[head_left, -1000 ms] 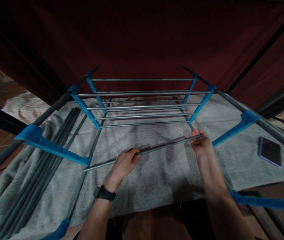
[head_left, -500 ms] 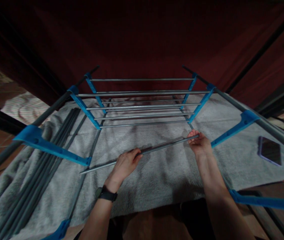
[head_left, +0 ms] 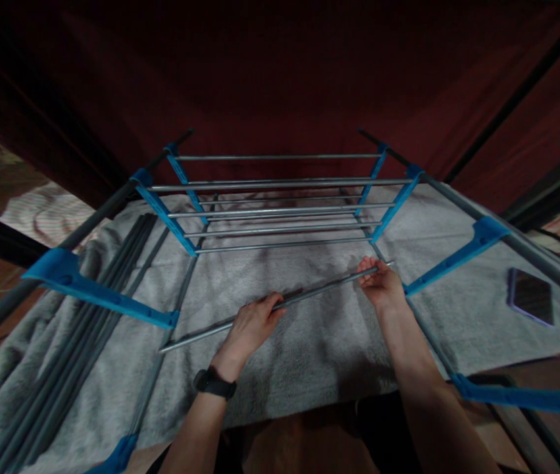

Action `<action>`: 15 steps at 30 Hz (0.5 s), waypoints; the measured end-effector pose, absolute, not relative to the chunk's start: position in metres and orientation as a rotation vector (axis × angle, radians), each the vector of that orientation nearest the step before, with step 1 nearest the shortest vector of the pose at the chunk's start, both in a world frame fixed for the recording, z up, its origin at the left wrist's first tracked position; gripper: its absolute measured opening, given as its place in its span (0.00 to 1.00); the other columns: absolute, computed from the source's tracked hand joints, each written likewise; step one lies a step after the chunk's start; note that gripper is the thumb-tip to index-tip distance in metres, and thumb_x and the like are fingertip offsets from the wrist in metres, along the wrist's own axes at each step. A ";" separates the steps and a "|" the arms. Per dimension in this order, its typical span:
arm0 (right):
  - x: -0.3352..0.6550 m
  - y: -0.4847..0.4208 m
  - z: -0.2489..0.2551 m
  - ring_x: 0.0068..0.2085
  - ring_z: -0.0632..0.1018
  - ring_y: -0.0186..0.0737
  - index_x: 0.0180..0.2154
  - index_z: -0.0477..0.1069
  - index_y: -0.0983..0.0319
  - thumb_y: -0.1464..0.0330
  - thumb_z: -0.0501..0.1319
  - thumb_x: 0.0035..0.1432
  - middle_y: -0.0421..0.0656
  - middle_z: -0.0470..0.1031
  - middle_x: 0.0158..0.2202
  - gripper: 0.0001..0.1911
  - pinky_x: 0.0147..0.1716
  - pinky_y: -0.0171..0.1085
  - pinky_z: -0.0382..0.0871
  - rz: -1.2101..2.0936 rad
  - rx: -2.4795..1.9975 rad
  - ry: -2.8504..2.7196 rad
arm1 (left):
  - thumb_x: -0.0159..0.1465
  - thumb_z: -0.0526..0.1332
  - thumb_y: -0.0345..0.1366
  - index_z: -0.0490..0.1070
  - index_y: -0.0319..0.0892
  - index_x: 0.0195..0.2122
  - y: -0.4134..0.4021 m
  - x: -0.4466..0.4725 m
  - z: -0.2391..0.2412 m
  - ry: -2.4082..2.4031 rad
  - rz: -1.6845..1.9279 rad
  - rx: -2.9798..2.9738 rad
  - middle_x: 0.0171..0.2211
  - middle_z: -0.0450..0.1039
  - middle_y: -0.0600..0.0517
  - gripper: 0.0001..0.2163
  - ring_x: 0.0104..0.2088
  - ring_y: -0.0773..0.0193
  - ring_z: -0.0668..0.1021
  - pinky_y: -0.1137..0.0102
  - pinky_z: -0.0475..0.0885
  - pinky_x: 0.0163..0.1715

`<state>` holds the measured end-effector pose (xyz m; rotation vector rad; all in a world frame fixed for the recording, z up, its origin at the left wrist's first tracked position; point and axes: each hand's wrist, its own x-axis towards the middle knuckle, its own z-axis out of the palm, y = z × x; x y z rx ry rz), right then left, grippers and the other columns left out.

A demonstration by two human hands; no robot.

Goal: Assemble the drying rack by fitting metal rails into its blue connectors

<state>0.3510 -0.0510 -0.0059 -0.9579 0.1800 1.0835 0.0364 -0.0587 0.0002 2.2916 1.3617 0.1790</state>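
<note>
A thin grey metal tube slants across the middle of the frame, its right end higher than its left. My left hand grips it near the middle from above. Close to the right end, my right hand holds it between thumb and fingers, and a short tip sticks out past the hand. Beyond both hands stands a rack of grey tubes with blue plastic brackets; several crossbars span its far part. The nearer left bracket and nearer right bracket have no crossbar between them.
A bundle of grey tubes lies at the left on a grey blanket. A phone rests on the blanket at the right. Dark red fabric hangs behind the rack. More blue brackets sit near the front corners.
My right hand has slid a little left along the tube, so its right tip now shows beyond the fingers. The tube's left end has dipped slightly toward me.
</note>
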 end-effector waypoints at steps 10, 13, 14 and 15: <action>0.363 -0.053 -0.002 0.25 0.78 0.29 0.32 0.67 0.60 0.73 0.48 0.70 0.36 0.76 0.27 0.15 0.28 0.30 0.77 1.046 -0.960 0.215 | 0.71 0.56 0.39 0.71 0.47 0.50 -0.054 0.030 -0.001 1.385 0.198 2.315 0.43 0.82 0.50 0.10 0.44 0.55 0.83 0.66 0.72 0.42; 0.357 -0.052 0.001 0.25 0.78 0.28 0.31 0.68 0.60 0.75 0.50 0.69 0.37 0.76 0.26 0.14 0.29 0.29 0.77 1.065 -0.973 0.224 | 0.72 0.55 0.40 0.71 0.47 0.52 -0.055 0.032 0.001 1.403 0.160 2.323 0.44 0.82 0.49 0.11 0.45 0.55 0.83 0.67 0.72 0.42; 0.353 -0.052 0.001 0.25 0.78 0.29 0.31 0.68 0.60 0.75 0.50 0.68 0.37 0.76 0.26 0.13 0.29 0.29 0.78 1.077 -0.979 0.223 | 0.72 0.55 0.40 0.71 0.47 0.52 -0.056 0.033 0.002 1.407 0.150 2.327 0.44 0.82 0.49 0.11 0.45 0.55 0.83 0.67 0.72 0.42; 0.350 -0.051 0.002 0.24 0.78 0.29 0.31 0.68 0.60 0.76 0.51 0.67 0.37 0.76 0.26 0.13 0.28 0.29 0.78 1.090 -0.986 0.222 | 0.72 0.54 0.40 0.71 0.47 0.52 -0.056 0.034 0.003 1.407 0.145 2.331 0.44 0.82 0.49 0.11 0.45 0.55 0.83 0.67 0.72 0.43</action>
